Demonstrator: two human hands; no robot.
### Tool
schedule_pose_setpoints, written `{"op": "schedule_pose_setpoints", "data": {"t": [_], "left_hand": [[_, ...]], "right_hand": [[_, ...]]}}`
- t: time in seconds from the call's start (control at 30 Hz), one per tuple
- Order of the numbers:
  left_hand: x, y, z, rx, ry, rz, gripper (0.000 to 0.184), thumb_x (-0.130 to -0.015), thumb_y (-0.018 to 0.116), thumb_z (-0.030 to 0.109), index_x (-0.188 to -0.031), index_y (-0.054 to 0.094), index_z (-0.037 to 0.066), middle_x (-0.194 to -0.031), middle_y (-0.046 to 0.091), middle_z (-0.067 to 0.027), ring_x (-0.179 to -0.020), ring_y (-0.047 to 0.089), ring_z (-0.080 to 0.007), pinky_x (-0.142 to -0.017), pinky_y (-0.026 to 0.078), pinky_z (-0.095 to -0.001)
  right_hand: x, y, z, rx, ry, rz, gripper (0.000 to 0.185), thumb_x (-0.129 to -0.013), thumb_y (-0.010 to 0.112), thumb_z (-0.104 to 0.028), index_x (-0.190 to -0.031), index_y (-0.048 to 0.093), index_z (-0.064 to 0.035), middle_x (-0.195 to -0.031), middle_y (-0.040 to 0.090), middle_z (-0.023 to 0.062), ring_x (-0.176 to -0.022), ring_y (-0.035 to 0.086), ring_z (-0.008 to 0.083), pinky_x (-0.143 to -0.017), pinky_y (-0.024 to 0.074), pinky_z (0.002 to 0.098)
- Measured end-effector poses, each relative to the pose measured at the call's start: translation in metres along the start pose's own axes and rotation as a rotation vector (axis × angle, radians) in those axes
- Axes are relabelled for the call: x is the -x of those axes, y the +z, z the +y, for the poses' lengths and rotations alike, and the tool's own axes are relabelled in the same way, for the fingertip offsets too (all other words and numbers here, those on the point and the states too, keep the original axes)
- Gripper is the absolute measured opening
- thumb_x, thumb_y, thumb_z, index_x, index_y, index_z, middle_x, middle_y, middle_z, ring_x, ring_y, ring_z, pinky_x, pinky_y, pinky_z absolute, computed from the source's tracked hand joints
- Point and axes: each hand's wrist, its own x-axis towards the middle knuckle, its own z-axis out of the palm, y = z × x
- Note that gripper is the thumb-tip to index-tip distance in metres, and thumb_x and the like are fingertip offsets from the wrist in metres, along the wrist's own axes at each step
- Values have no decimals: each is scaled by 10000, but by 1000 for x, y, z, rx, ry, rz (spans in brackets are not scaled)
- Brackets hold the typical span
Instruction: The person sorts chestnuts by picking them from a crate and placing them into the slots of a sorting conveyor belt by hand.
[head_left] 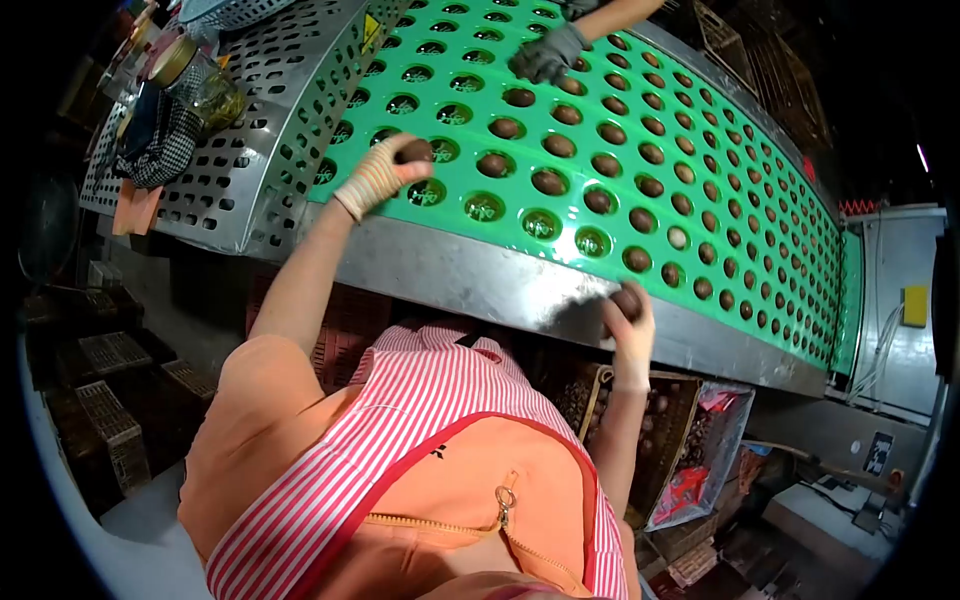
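Observation:
My left hand (pixel 385 175), in a striped fingerless glove, holds a dark brown round object (pixel 414 152) above the left part of a green tray sheet (pixel 450 222) full of round cups. Cups just below and to its right hold no brown object. My right hand (pixel 629 327) grips another brown round object (pixel 627 302) over the metal front edge (pixel 480 275), near the lower cups. Many cups in the middle and right hold brown round objects, such as one (pixel 548 181) between my hands; one is paler (pixel 677 238).
A co-worker's gray-gloved hand (pixel 549 55) reaches over the sheet from the top. On the perforated metal surface (pixel 225 150) at left stand a glass jar (pixel 208 90) and a checkered cloth (pixel 160 148). Below the edge are crates (pixel 672 425) of brown objects and a gray bin (pixel 733 440).

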Motion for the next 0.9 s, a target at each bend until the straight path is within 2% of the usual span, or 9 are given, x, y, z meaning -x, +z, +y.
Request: {"op": "schedule_pose_setpoints", "data": {"t": [0.07,0.13,0.2,0.47,0.63,0.77,0.83,0.87,0.9], "left_hand": [[-21,-24,-27,-128,-134,62,551,-748,787,312,-1204,609,59,-1042,665,-113,-949,610,-221,-851,512,-334],[-42,-37,-69,-345,-93,-18,574,-734,788,314,-1218,604,66,-1184,620,-164,-1006,621,-304,-907,502,-369],[-33,-35,-51,-579,-92,53,616,-702,773,358,-1245,600,127,-1424,434,-168,-1152,561,-370,-1002,463,-406],[-91,-59,2,-740,-231,131,507,-780,719,352,-1249,566,233,-1230,551,-74,-1077,605,-310,-895,505,-434],[-139,-69,-18,-865,-300,-137,506,-862,641,464,-1304,555,233,-1170,638,-106,-1084,612,-317,-894,504,-440],[-164,-65,-6,-868,-171,217,461,-917,554,478,-1287,580,205,-1221,603,-107,-1165,549,-334,-942,480,-425],[-195,-52,-33,-821,11,267,524,-942,481,518,-1378,489,228,-1310,548,-101,-1246,481,-332,-1037,393,-490],[-212,-39,-65,-790,116,298,569,-946,459,533,-1424,441,225,-1394,503,-101,-1310,433,-330,-1087,342,-504],[-219,-33,-75,-878,-12,93,626,-960,410,546,-1488,343,217,-1516,383,-97,-1389,345,-328,-1144,248,-514]], "right_hand": [[-42,77,-40,511,-504,13,520,-699,798,-187,-1167,610,-58,-1197,542,154,-1019,564,283,-911,475,383],[-77,148,-72,677,-772,-87,537,-645,818,-236,-1126,643,-71,-1243,501,203,-1049,568,348,-912,491,412],[-108,210,-76,761,-738,-129,540,-645,819,-267,-1140,651,-132,-1308,446,203,-1075,570,388,-929,494,426],[-181,308,-96,1354,-575,-396,567,-723,674,-119,-1265,601,-272,-1321,477,186,-1100,591,370,-932,510,444],[-238,309,-117,1296,-610,-695,710,-749,622,-102,-1410,467,-308,-1388,495,217,-1229,533,367,-998,476,416],[-286,313,-124,898,-652,-343,608,-843,640,-263,-1399,440,-122,-1332,527,233,-1140,572,397,-973,480,436],[-294,332,-115,842,-868,-142,605,-870,636,-314,-1391,435,-79,-1332,523,237,-1117,580,403,-960,485,441],[-297,339,-106,976,-785,-230,605,-897,612,-379,-1393,431,-83,-1341,519,214,-1163,550,415,-982,453,489],[-304,339,-83,1105,-988,-170,603,-902,600,-393,-1391,431,-83,-1335,526,203,-1191,526,419,-998,428,515]]}}
